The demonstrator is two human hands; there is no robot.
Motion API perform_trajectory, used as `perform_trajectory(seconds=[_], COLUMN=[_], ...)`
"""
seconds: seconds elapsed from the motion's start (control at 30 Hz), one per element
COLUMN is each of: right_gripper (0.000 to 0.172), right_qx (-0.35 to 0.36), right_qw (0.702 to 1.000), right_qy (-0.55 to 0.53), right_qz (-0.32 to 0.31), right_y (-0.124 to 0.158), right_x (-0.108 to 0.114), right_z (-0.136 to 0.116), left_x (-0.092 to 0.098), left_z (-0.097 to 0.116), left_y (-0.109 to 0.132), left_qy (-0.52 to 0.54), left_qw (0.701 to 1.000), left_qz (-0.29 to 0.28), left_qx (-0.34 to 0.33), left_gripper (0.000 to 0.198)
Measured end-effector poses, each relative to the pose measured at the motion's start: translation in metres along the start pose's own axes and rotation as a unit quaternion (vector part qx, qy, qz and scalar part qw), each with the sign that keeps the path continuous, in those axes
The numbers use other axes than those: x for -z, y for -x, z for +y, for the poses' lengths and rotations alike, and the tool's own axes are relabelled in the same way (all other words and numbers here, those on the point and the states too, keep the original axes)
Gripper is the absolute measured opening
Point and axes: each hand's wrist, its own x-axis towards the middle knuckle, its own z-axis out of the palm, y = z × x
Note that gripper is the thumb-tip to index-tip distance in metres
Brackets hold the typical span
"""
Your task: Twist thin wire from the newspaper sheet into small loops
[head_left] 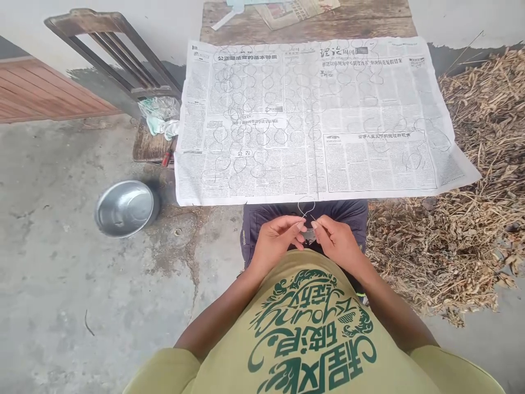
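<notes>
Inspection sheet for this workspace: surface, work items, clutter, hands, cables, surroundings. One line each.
Surface: newspaper spread over a wooden table.
Work items: thin wire loop in hand; many similar loops on the newspaper.
Clutter: papers at the table's far end; crumpled plastic on a wooden chair; red item by its seat edge, type unclear.
Hands: left hand and right hand each pinch a wire end.
Cables: nothing seen.
Surroundings: concrete floor, metal basin left, dry plant heap right.

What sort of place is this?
Probably a yard or porch beside a house: there's a bare concrete floor, a heap of dry plants and a worn wooden chair near a white wall.
</notes>
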Motion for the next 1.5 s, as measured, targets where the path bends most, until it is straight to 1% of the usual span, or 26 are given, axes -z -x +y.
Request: perform_trajectory(seconds=[0.1,0.23,0.33,0.5,0.6,0.73,0.8,0.87,0.93,1.0,1.07,1.13,1.2,1.27,1.33,1.4,1.5], right_gripper=[0.037,0.034,0.038,0.043,0.047,0.053,0.055,0.056,0.054,0.050,0.044,0.036,0.026,0.018,0.012,0.011,0.012], right_qx=[0.001,-0.011,-0.034,-0.071,-0.093,-0.126,-0.130,-0.118,-0.096,-0.071,-0.052,-0.043,-0.044,-0.055,-0.066,-0.083,-0.103], right_qw=[0.999,0.994,0.985,0.965,0.963,0.969,0.970,0.972,0.975,0.978,0.982,0.982,0.976,0.965,0.948,0.937,0.924], right_qy=[0.046,0.109,0.167,0.247,0.245,0.198,0.189,0.191,0.197,0.194,0.180,0.176,0.188,0.219,0.261,0.287,0.317], right_qz=[-0.012,-0.014,-0.025,-0.052,-0.071,-0.079,-0.078,-0.070,-0.045,-0.009,0.024,0.060,0.097,0.135,0.168,0.184,0.188], right_y=[-0.013,-0.049,-0.085,-0.136,-0.155,-0.170,-0.171,-0.167,-0.156,-0.138,-0.117,-0.095,-0.076,-0.065,-0.063,-0.067,-0.084], right_x=[0.012,0.023,0.025,0.016,0.011,0.007,0.007,0.008,0.012,0.021,0.036,0.055,0.078,0.102,0.124,0.141,0.156], right_z=[-0.014,-0.034,-0.049,-0.069,-0.073,-0.073,-0.072,-0.070,-0.064,-0.054,-0.041,-0.026,-0.011,0.003,0.016,0.027,0.037], left_x=[0.005,0.013,0.017,0.023,0.027,0.029,0.028,0.028,0.029,0.030,0.031,0.031,0.028,0.024,0.019,0.015,0.011], left_z=[0.007,0.012,0.007,-0.011,-0.019,-0.019,-0.017,-0.016,-0.016,-0.017,-0.017,-0.017,-0.017,-0.017,-0.017,-0.016,-0.015], left_y=[0.005,0.011,0.015,0.022,0.024,0.022,0.021,0.019,0.019,0.018,0.017,0.016,0.013,0.010,0.008,0.007,0.007], left_qy=[-0.004,-0.026,-0.041,-0.069,-0.083,-0.087,-0.089,-0.097,-0.107,-0.118,-0.131,-0.147,-0.158,-0.167,-0.184,-0.208,-0.245], left_qw=[1.000,0.999,0.999,0.997,0.996,0.996,0.996,0.995,0.994,0.993,0.991,0.989,0.987,0.986,0.982,0.976,0.966], left_qz=[0.011,0.013,0.010,-0.014,-0.018,-0.010,-0.007,-0.010,-0.015,-0.016,-0.006,-0.004,-0.013,-0.028,-0.045,-0.059,-0.066], left_qx=[-0.017,-0.023,-0.020,-0.024,-0.027,-0.018,-0.014,-0.013,-0.013,-0.008,-0.003,-0.003,-0.002,-0.005,-0.015,-0.026,-0.039], left_gripper=[0.033,0.033,0.036,0.036,0.036,0.036,0.036,0.036,0.035,0.037,0.039,0.041,0.042,0.042,0.040,0.038,0.036])
